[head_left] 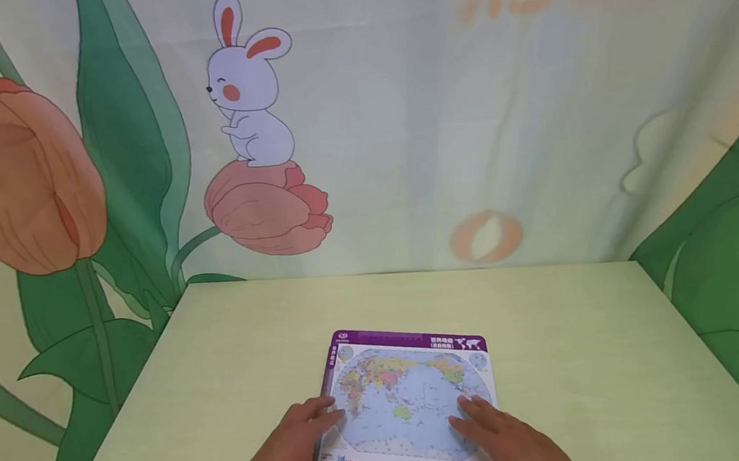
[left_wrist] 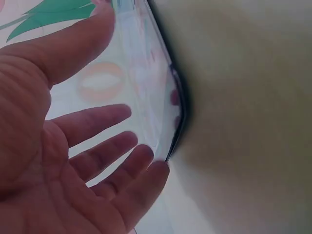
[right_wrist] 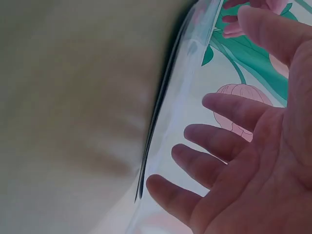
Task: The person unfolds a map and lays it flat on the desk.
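A flat world map sheet (head_left: 414, 379) with a purple border lies on the table in the head view. Over its lower left edge is my left hand (head_left: 289, 447), fingers spread and pointing inward. My right hand (head_left: 512, 433) lies across the map's lower right side with its fingertips over the printed ocean. The left wrist view has the left hand (left_wrist: 73, 151) with loosely straight fingers beside the map's glossy edge (left_wrist: 168, 107). Similarly, the right hand (right_wrist: 253, 141) is spread along the opposite edge (right_wrist: 165, 107) in the right wrist view. The map's lower corners are hidden or out of frame.
The pale yellow-green table (head_left: 224, 365) extends to both sides of the map and behind it. At its back hangs a curtain (head_left: 389, 149) printed with a rabbit, tulips and leaves.
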Demonstrator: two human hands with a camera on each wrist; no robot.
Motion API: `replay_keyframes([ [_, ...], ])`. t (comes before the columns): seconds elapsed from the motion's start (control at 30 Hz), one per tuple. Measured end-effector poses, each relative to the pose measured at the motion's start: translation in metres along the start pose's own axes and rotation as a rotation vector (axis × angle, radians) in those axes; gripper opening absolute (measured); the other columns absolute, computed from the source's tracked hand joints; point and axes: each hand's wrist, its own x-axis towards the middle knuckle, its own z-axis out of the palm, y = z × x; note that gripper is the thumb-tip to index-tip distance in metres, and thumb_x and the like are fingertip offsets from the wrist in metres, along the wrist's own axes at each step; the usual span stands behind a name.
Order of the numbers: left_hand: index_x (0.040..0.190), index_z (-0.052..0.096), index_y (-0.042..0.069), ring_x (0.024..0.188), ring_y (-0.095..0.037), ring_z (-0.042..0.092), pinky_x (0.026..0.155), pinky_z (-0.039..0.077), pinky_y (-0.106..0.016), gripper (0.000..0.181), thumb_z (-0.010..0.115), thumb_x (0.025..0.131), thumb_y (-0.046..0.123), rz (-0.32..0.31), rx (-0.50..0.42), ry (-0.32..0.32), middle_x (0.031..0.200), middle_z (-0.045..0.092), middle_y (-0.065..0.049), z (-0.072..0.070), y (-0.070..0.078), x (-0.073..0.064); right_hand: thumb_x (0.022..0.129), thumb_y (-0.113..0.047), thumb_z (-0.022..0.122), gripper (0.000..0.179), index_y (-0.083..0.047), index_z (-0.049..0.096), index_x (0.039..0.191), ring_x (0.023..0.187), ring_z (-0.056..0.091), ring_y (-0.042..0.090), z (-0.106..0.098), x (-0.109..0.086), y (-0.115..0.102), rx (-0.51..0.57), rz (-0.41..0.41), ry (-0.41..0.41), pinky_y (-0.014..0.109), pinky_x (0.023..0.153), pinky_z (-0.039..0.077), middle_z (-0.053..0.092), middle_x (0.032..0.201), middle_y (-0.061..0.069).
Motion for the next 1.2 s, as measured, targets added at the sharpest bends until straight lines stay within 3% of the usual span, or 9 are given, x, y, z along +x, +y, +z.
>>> replay_keyframes([
  [0.2, 0.144, 0.066, 0.016, 0.137, -0.033, 0.049, 0.112, 0.049, -0.058, 0.081, 0.096, 0.074, 0.043, 0.021, -0.026, -0.068, 0.155, 0.053, -0.005, 0.004, -0.008, -0.003, 0.077, -0.096, 0.055, 0.099, -0.024, 0.064, 0.145, 0.143, 0.056, 0.033, 0.005, -0.008, 0.001, 0.01, 0.008, -0.058, 0.054, 0.098, 0.06, 0.056, 0.158, 0.002],
  [0.43, 0.137, 0.069, 0.006, 0.127, -0.031, 0.051, 0.11, 0.053, -0.048, 0.07, 0.095, 0.078, 0.033, 0.068, 0.011, -0.073, 0.148, 0.058, -0.008, 0.006, -0.015, -0.006, 0.086, -0.089, 0.055, 0.092, -0.016, 0.067, 0.141, 0.134, 0.065, 0.031, 0.012, -0.014, 0.012, 0.027, -0.066, -0.08, 0.045, 0.098, 0.061, 0.064, 0.15, 0.006],
  [0.57, 0.138, 0.069, 0.004, 0.126, -0.029, 0.052, 0.111, 0.052, -0.045, 0.069, 0.093, 0.081, 0.035, 0.08, 0.043, -0.071, 0.147, 0.06, -0.008, 0.005, -0.016, -0.005, 0.084, -0.089, 0.056, 0.093, -0.013, 0.071, 0.136, 0.129, 0.068, 0.031, 0.012, -0.013, 0.012, 0.035, -0.085, -0.072, 0.043, 0.095, 0.062, 0.067, 0.146, 0.007],
  [0.8, 0.139, 0.068, 0.004, 0.124, -0.029, 0.051, 0.109, 0.053, -0.051, 0.067, 0.091, 0.083, 0.032, 0.052, 0.02, -0.086, 0.148, 0.058, -0.009, 0.007, -0.014, -0.005, 0.081, -0.091, 0.057, 0.097, -0.011, 0.072, 0.135, 0.126, 0.07, 0.033, 0.01, -0.011, 0.012, 0.059, -0.044, -0.09, 0.043, 0.095, 0.062, 0.066, 0.147, 0.006],
  [1.07, 0.139, 0.068, 0.004, 0.122, -0.028, 0.051, 0.109, 0.053, -0.048, 0.065, 0.091, 0.084, 0.03, 0.112, 0.038, -0.101, 0.148, 0.059, -0.009, 0.003, -0.02, -0.002, 0.08, -0.085, 0.068, 0.098, -0.008, 0.069, 0.139, 0.139, 0.061, 0.036, 0.008, -0.016, 0.003, 0.137, 0.06, -0.118, 0.049, 0.105, 0.057, 0.061, 0.153, 0.007],
  [1.2, 0.139, 0.069, 0.005, 0.12, -0.027, 0.052, 0.108, 0.054, -0.046, 0.061, 0.089, 0.085, 0.028, 0.128, 0.045, -0.12, 0.146, 0.06, -0.008, 0.003, -0.022, -0.002, 0.079, -0.083, 0.07, 0.094, -0.009, 0.07, 0.137, 0.137, 0.062, 0.037, 0.008, -0.019, 0.003, 0.096, 0.04, -0.076, 0.046, 0.103, 0.059, 0.063, 0.151, 0.009],
])
